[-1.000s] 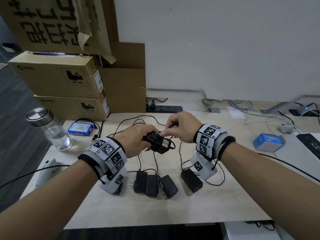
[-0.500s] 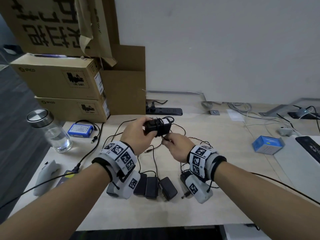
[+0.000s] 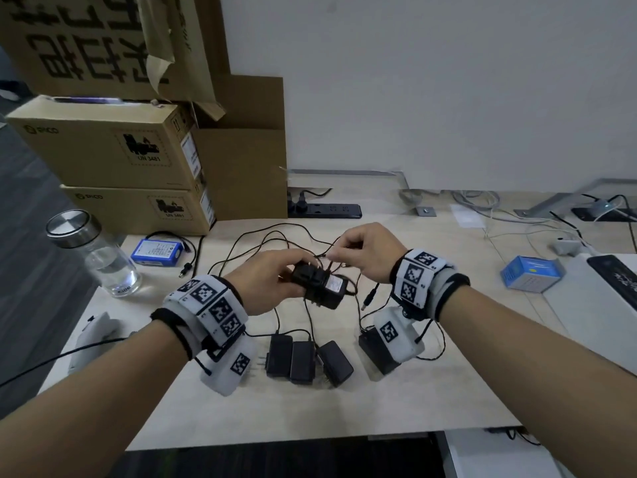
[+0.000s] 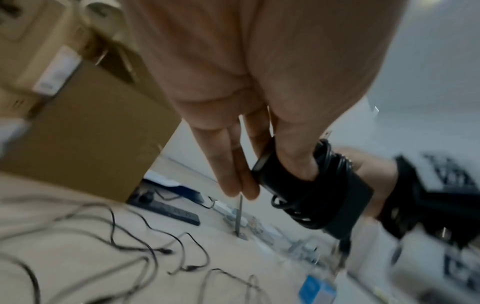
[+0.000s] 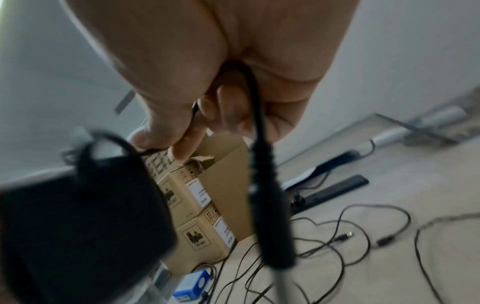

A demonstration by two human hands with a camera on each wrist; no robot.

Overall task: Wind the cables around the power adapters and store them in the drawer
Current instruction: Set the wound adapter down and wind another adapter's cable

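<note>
My left hand [image 3: 272, 281] grips a black power adapter [image 3: 320, 286] above the middle of the desk, thumb pressed on its side [image 4: 298, 164], with several turns of thin black cable wound round it [image 4: 335, 162]. Just right of it my right hand [image 3: 365, 251] pinches the loose end of that cable [image 5: 253, 96], and the barrel plug [image 3: 368, 300] dangles below the hand [image 5: 270, 226]. Three more black adapters [image 3: 300, 360] lie side by side near the front edge. A further one [image 3: 370, 346] sits under my right wrist. Their cables [image 3: 262, 241] sprawl over the desk. No drawer is in view.
Stacked cardboard boxes [image 3: 113, 157] fill the back left, with a black power strip [image 3: 324, 210] beside them. A glass bottle [image 3: 100, 253] and a blue battery pack [image 3: 158, 251] stand at left. A small blue box [image 3: 531, 277] and a white surface lie at right.
Both hands dropped back toward me with the adapter after lifting it. My right hand swung from below the adapter up to its right side, carrying the cable another turn.
</note>
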